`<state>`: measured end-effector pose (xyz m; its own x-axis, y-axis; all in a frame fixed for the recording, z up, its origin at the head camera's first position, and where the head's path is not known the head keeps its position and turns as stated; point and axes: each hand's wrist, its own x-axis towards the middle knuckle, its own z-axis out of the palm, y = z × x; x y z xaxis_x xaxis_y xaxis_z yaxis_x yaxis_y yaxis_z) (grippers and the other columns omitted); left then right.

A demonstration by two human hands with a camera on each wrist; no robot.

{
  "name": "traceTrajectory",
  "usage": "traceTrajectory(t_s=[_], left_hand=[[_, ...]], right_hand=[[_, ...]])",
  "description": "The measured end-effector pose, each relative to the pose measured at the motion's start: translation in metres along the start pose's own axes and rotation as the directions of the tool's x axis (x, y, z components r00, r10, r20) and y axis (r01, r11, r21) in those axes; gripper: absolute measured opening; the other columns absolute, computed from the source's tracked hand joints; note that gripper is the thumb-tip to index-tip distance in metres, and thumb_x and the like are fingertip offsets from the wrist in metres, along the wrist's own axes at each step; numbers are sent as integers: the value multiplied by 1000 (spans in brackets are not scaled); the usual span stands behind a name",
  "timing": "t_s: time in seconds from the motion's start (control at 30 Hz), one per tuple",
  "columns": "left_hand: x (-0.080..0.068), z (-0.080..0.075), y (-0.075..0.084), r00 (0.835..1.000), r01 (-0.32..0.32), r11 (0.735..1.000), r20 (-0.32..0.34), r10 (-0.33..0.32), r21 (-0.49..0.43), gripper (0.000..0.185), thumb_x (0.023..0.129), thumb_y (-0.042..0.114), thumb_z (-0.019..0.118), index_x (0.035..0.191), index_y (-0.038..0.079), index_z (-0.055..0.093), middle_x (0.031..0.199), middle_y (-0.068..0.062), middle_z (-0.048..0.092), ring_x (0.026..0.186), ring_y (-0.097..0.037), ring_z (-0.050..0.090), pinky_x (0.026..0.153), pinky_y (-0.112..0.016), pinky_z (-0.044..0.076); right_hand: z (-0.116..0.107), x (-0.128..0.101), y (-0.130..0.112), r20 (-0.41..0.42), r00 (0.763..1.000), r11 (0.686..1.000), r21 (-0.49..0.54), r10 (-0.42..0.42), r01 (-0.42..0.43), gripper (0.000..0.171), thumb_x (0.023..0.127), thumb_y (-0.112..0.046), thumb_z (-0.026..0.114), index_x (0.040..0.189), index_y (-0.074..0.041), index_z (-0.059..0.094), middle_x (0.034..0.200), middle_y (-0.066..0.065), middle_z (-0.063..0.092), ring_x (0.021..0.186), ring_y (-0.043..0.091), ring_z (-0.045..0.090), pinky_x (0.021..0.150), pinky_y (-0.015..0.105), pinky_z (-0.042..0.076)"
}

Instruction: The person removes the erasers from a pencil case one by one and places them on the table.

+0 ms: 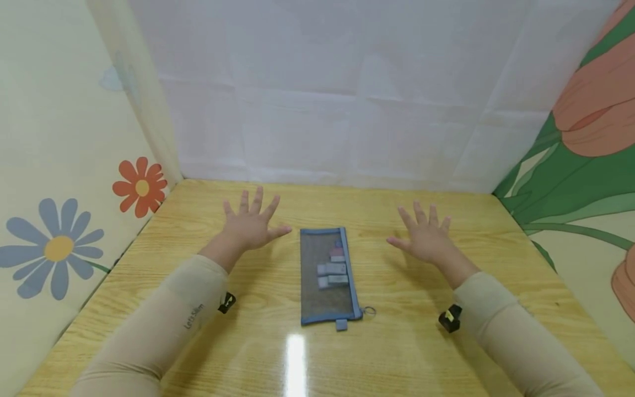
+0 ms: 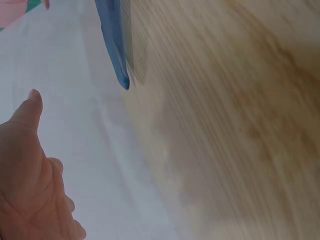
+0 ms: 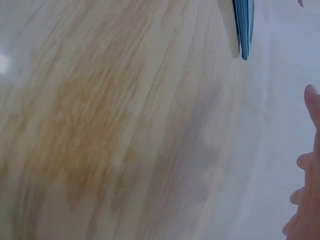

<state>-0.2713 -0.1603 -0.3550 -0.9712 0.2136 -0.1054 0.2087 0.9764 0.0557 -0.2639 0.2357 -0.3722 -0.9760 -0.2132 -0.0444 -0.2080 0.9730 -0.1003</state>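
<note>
A blue-edged mesh zipper pouch lies flat between the two hands in the head view. Through its mesh show several small pale blocks and a pinkish one. A zipper runs along its right side, ending at a metal ring. My left hand hovers to the left of the pouch with fingers spread, holding nothing. On the other side, my right hand is likewise spread and bare, its thumb pointing toward the pouch. Both wrist views catch just a blue edge of the pouch.
The pouch rests on a wood-grain table with a bright light reflection near the front. A white cloth hangs behind it. Flower-patterned panels stand left and right. A black wrist device is strapped under each forearm.
</note>
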Motion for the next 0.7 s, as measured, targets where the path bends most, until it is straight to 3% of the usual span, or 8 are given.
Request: traceTrajectory(t_s=[0.3,0.7], left_hand=[[0,5,21,998,-62,998,11,62,-4,90,75,82,14,145,31,-11,148,-11,-26,132,-40,-22,92,-70,-17],[-3,13,51,992,-120,993,29,120,16,90,75,82,20,143,35,-14,147,-8,-27,134,-37,-18,98,-69,-9]], right_hand=[[1,0,-3,-5,1000,1000,0,-16,16,96,75,-81,25,148,-23,0,150,21,-8,129,50,-16,90,71,-16],[3,-1,-5,3,1000,1000,17,-22,22,96,75,-82,22,148,-24,0,151,20,-8,131,51,-12,91,70,-15]])
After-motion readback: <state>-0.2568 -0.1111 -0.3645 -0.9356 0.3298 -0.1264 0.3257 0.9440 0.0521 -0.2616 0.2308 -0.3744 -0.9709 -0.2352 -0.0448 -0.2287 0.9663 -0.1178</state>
